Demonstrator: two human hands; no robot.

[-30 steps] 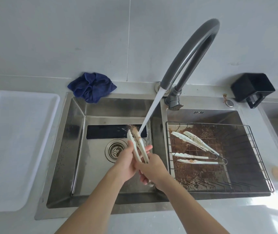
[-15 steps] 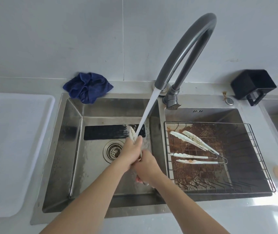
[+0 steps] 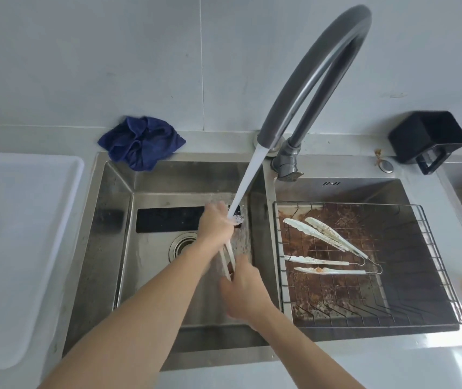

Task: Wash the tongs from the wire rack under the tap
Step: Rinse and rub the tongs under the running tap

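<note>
A pair of white tongs [image 3: 227, 258] is held over the left sink basin [image 3: 151, 276]. My left hand [image 3: 215, 222] grips the tongs' far tips, right where the water stream [image 3: 248, 178] from the grey arched tap [image 3: 316, 66] lands. My right hand [image 3: 243, 290] holds the near handle end. Two more soiled white tongs [image 3: 319, 234] [image 3: 325, 265] lie on the wire rack [image 3: 437, 276] over the right basin.
A crumpled blue cloth [image 3: 141, 141] sits at the sink's back left corner. A white tray [image 3: 13, 248] lies on the counter to the left. A black holder [image 3: 427, 138] stands at the back right. The drain [image 3: 182, 245] is in the left basin.
My left hand has slid up the tongs to their tips under the stream, and my right hand has drawn back toward me, so the tongs' arms now show between the hands.
</note>
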